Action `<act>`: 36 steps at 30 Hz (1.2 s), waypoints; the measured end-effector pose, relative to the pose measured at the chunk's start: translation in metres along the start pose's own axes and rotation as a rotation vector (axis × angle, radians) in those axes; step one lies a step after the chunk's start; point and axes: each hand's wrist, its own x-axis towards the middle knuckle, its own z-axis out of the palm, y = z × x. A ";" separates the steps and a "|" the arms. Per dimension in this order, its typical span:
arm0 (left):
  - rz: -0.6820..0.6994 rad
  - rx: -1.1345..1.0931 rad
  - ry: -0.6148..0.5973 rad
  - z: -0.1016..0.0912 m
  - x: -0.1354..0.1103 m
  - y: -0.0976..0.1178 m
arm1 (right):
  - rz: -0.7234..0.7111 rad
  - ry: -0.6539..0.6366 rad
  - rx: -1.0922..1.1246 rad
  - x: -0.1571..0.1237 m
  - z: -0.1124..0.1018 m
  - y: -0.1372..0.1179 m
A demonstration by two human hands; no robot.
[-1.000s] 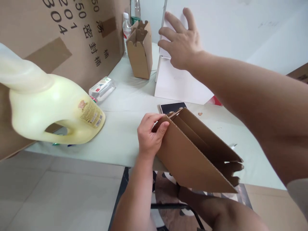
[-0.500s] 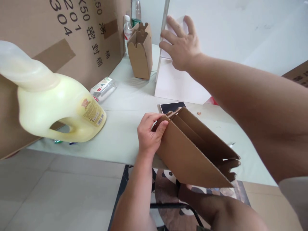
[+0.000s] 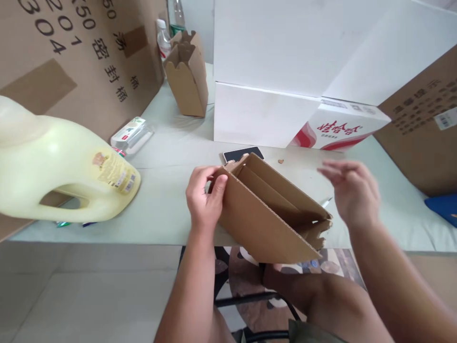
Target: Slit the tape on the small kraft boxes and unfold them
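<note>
A brown cardboard box (image 3: 264,216), open at the top, is tilted over the table's front edge. My left hand (image 3: 206,193) grips its left end, thumb on the near panel and fingers mostly hidden behind it. My right hand (image 3: 355,190) is in the air right of the box, slightly blurred, apart from it, with its fingers stretched out and nothing visible in them. A thin white pen-like thing (image 3: 326,202) lies between that hand and the box. Just behind the box rests a dark-screened phone (image 3: 243,154), with a small brown scrap (image 3: 281,161) beside it.
Two cardboard holders (image 3: 187,90) stand at the back, near plastic bottles (image 3: 163,38). A large yellowish jug (image 3: 74,166) and a clear pack (image 3: 132,136) are on the left. White panels (image 3: 264,112), a red-and-white carton (image 3: 346,126) and a big brown carton (image 3: 424,124) line the back and right.
My right hand has left the white panel and come down to the right of the box. My left hand keeps its grip on the box. The view has shifted to the right.
</note>
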 end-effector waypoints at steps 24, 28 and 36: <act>-0.223 -0.245 -0.179 0.031 -0.018 -0.002 | 0.371 0.094 0.439 -0.102 0.000 0.040; -0.162 -0.273 -0.237 0.035 -0.027 -0.003 | 0.439 0.222 0.433 -0.094 0.001 0.028; -0.108 -0.390 -0.312 0.039 -0.029 0.016 | 0.551 0.377 0.336 -0.079 0.005 0.017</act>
